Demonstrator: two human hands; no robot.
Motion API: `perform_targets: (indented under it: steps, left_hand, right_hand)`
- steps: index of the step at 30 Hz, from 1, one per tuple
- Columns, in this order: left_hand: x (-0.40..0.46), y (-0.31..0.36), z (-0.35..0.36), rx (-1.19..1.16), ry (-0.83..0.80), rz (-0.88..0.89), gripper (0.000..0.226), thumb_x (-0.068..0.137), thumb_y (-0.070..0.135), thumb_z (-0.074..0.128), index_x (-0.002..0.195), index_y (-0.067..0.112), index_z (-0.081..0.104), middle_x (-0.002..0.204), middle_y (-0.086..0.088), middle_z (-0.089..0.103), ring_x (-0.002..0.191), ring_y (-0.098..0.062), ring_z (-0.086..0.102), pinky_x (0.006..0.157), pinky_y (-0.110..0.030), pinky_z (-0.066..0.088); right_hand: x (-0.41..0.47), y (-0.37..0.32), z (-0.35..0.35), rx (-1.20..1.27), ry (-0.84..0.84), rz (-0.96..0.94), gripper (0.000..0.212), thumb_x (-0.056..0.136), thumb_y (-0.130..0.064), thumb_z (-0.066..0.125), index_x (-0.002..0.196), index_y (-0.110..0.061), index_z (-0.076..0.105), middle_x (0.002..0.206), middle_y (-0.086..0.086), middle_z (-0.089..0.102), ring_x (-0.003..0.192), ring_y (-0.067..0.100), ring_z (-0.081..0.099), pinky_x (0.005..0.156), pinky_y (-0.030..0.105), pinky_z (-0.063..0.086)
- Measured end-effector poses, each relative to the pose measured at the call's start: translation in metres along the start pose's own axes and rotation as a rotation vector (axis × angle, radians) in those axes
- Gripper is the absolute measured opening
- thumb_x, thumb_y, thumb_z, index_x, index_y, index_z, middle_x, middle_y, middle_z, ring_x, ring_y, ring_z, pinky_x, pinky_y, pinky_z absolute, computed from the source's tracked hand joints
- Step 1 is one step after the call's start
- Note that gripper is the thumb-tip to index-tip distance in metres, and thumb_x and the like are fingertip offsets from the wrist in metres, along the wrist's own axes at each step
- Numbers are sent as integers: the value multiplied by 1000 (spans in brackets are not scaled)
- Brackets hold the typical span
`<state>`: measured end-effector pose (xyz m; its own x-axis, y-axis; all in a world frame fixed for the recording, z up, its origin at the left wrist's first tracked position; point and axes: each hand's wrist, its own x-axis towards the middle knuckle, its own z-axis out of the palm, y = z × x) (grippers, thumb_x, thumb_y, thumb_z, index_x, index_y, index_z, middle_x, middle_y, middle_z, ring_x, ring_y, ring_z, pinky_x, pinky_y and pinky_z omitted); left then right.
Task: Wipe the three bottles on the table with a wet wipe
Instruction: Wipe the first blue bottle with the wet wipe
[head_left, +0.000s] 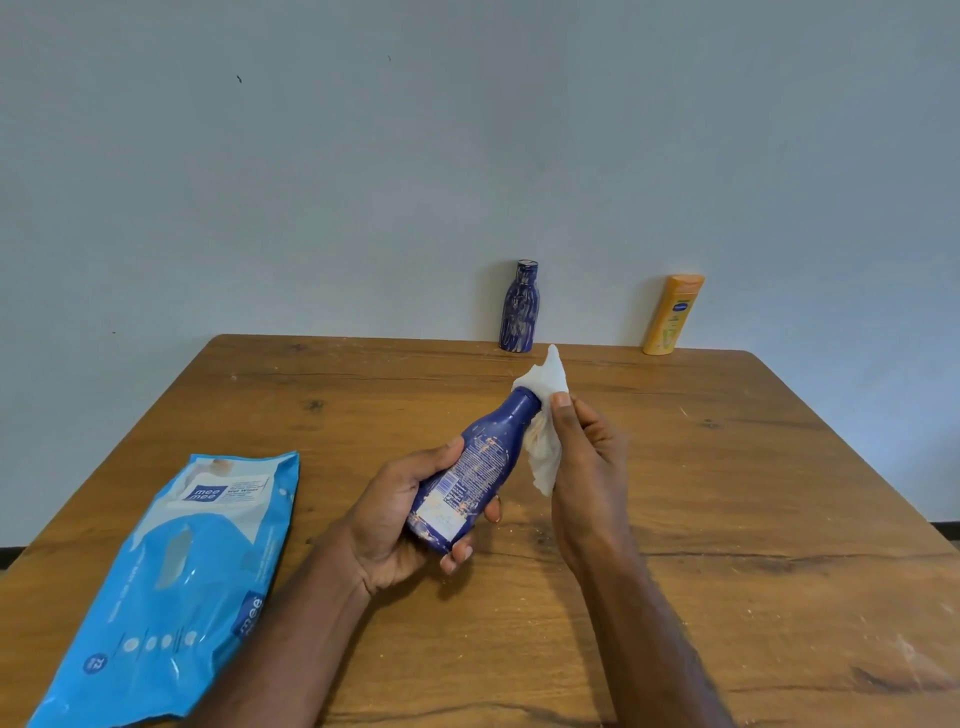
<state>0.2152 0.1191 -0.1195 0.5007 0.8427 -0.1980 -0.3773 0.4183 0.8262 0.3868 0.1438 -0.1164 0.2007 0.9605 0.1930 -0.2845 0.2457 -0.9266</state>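
My left hand (400, 519) grips a dark blue bottle (467, 473) by its base, tilted with the cap end pointing away and to the right. The bottle's label side carries pale smears. My right hand (587, 457) pinches a white wet wipe (545, 415) against the bottle's neck and cap; the wipe drapes over the cap and hangs down the right side. A second blue bottle (519, 306), streaked with pale marks, stands upright at the table's far edge. An orange bottle (672, 314) stands to its right, cap down, against the wall.
A blue pack of wet wipes (176, 587) lies flat on the near left of the wooden table (727, 493). The table's far edge meets a plain pale wall. Pale crumbs and specks dot the wood near my hands.
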Motion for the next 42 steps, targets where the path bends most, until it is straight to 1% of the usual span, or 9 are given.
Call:
perform_targets:
  steps: [4,7,9,11,18,21,28,36,42]
  left_hand:
    - [4,-2,6,28,86,29,47,95,48,53,112,9,73,85,-21,65,44,-25,59,36,-24,45]
    - [9,-3,9,24,195,30,54,95,53,46,108,8,72,82,-19,65,44,-27,56,36,-24,41]
    - [10,-3,10,33,232,38,55,98,50,42,100,5,73,77,-19,65,44,-28,56,35,-24,41]
    - [11,-4,11,55,252,46,55,100,48,40,92,5,74,72,-19,63,45,-28,57,36,-25,42]
    - [9,1,18,175,395,138,55,104,43,39,76,22,81,69,-7,68,57,-21,62,48,-29,43]
    - [8,1,20,198,425,157,48,103,39,41,80,24,80,74,-9,67,61,-21,63,55,-30,44]
    - [7,-4,24,156,334,119,53,104,48,39,93,13,78,74,-15,66,56,-27,58,45,-30,41]
    - [4,6,25,143,439,175,49,104,35,41,76,21,79,66,-2,69,54,-14,65,45,-27,47]
    - [5,1,22,103,385,148,53,104,48,39,86,21,82,78,-10,72,62,-24,63,57,-33,43]
  right_hand:
    - [-7,9,6,-191,60,-140,31,106,-21,49,86,-7,68,75,16,62,68,14,52,62,32,43]
    - [-12,15,10,-439,54,-306,27,105,-15,50,81,-12,61,63,-11,51,53,0,45,53,15,35]
    - [-16,20,15,-573,-60,-317,21,105,-17,49,103,-13,69,97,-11,70,81,-3,68,67,17,52]
    - [-17,26,18,-738,-139,-367,25,106,-19,48,118,-12,68,138,-3,62,129,7,58,98,27,53]
    - [-18,31,24,-1012,-304,-519,32,104,-15,46,129,-7,64,141,10,61,137,25,52,119,45,35]
    - [-21,31,27,-1004,-381,-523,36,104,-13,48,136,-7,60,146,8,56,144,19,42,122,41,31]
    - [-14,23,17,-893,-184,-364,41,105,-15,50,146,-14,49,149,-12,36,148,11,30,119,37,37]
    - [-30,26,29,-888,-375,-436,41,104,-15,50,145,-12,50,151,-4,46,148,4,30,117,19,30]
    - [-14,26,19,-882,-234,-374,41,105,-19,50,146,-15,51,152,-6,43,146,9,35,116,29,39]
